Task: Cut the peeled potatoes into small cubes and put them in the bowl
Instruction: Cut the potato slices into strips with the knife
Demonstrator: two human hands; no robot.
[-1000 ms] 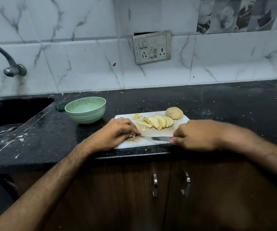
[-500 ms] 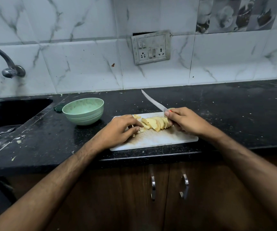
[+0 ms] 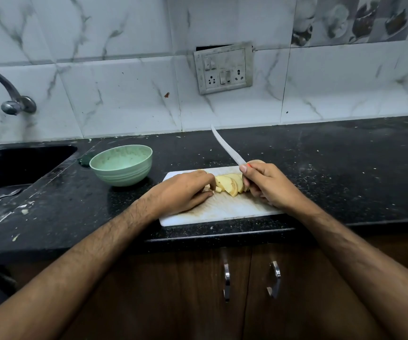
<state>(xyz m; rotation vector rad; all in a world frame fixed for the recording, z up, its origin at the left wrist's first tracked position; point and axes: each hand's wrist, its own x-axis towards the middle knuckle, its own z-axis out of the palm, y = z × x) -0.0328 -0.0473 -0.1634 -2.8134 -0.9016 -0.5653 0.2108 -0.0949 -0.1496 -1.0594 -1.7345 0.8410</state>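
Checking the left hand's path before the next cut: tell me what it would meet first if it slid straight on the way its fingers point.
The potato slices. The left hand lies on the board, fingers pointing right, fingertips already at the slices' near end. Beyond them is the right hand holding the knife.

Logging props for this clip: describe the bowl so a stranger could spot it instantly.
Start at the black countertop, between the sink and the white cutting board. The bowl stands there, pale green with ribbed sides, the only round dish in view.
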